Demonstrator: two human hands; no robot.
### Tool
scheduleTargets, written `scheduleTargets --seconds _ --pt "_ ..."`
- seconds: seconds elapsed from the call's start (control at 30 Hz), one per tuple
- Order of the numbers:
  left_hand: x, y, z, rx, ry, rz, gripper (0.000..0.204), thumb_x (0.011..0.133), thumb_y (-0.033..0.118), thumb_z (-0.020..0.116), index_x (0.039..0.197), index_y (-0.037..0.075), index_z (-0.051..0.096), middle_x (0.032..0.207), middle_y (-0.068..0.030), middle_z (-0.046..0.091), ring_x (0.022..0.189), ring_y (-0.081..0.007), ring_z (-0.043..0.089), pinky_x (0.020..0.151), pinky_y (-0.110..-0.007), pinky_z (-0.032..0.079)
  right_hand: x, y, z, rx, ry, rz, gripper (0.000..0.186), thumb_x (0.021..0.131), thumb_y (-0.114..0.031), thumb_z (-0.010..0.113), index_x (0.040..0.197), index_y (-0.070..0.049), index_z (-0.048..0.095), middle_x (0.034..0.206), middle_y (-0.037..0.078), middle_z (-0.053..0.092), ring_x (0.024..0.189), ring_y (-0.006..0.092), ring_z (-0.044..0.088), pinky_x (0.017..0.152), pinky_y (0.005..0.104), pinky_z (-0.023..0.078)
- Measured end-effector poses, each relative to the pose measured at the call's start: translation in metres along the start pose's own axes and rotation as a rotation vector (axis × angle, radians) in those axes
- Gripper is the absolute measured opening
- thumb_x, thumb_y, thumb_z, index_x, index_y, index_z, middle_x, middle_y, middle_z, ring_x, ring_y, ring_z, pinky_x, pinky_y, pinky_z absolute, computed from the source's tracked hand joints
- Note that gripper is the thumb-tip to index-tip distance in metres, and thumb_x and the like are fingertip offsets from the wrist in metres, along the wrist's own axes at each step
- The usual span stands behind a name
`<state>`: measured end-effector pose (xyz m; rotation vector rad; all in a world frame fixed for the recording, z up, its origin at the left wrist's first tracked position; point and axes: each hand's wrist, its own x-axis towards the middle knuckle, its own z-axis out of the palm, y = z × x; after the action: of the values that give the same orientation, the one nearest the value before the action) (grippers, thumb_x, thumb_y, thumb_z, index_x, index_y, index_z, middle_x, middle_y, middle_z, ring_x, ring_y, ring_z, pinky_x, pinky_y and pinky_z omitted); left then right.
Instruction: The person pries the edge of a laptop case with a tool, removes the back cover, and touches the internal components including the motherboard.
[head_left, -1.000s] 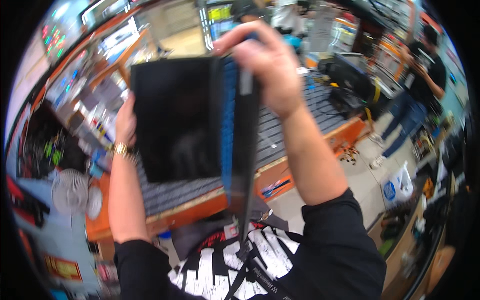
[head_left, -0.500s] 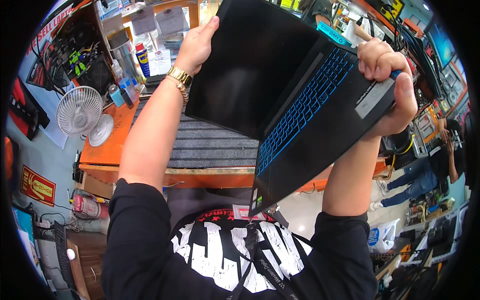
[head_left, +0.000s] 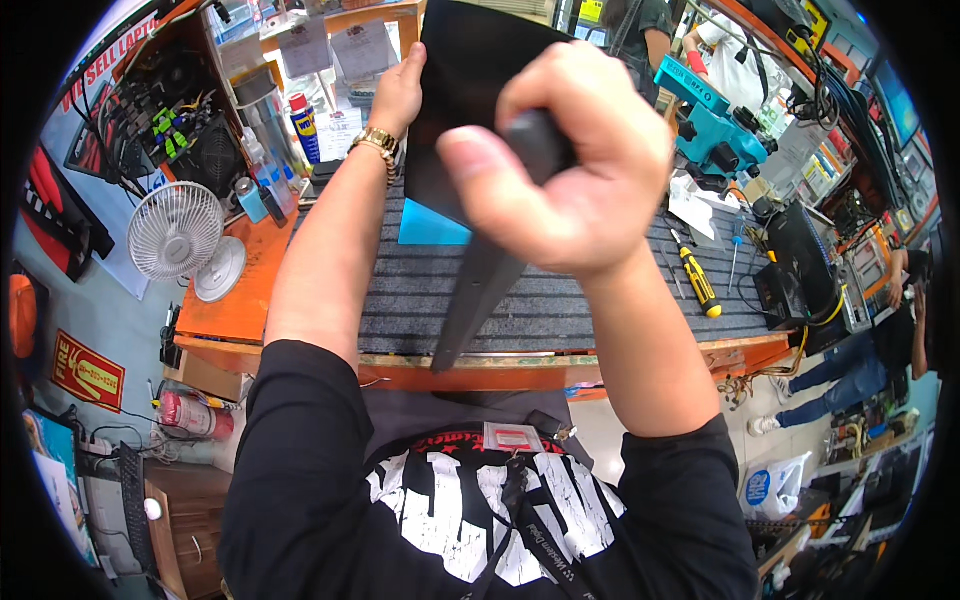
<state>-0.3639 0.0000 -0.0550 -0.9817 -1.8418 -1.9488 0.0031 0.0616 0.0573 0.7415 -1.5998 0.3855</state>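
Note:
A black laptop (head_left: 480, 300) is held up over the workbench, its base turned nearly edge-on so that the keyboard cannot be seen. Behind the base, the dark screen panel (head_left: 450, 110) stands partly covered. My left hand (head_left: 400, 95) is closed on the panel's left edge, thumb pointing up. Close to the camera, my right hand (head_left: 590, 165) wraps round the edge of the base. A flat bright blue piece (head_left: 432, 224) shows below the panel; what it belongs to is unclear.
A ribbed grey mat (head_left: 560, 320) covers the orange workbench. On it lie a yellow-and-black screwdriver (head_left: 700, 283) and a blue-handled screwdriver (head_left: 738, 240). A teal microscope (head_left: 715, 130) stands at the back right. A white fan (head_left: 178, 235), bottles and a spray can (head_left: 305, 128) are left.
My right hand has swung the laptop's base leftward and toward the camera, so the keyboard has gone from sight. The screwdrivers and microscope have come into view. Both hands keep their hold.

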Motion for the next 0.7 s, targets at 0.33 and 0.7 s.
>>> scheduleTargets --seconds 0.33,0.7 --pt "-0.030 0.035 -0.040 0.369 0.035 0.075 0.056 0.120 0.045 0.060 0.130 -0.006 0.080 0.124 -0.0203 0.084 0.117 -0.0282 0.078 0.103 -0.042 0.058 -0.011 -0.022 0.043 0.065 0.162 -0.056 0.063 0.073 -0.061 0.099 0.099 -0.010 0.072 0.096 0.006 0.063 0.087 0.0309 0.059 0.081 0.0452 0.047" --pt "-0.168 0.293 -0.097 0.056 -0.358 0.663 0.042 0.122 0.026 0.054 0.128 -0.007 0.079 0.125 -0.0205 0.082 0.119 -0.0275 0.078 0.103 -0.040 0.060 -0.014 -0.031 0.005 -0.108 0.066 -0.015 0.075 0.071 -0.070 0.096 0.109 -0.009 0.075 0.110 0.009 0.066 0.102 0.0330 0.063 0.093 0.0478 0.050"
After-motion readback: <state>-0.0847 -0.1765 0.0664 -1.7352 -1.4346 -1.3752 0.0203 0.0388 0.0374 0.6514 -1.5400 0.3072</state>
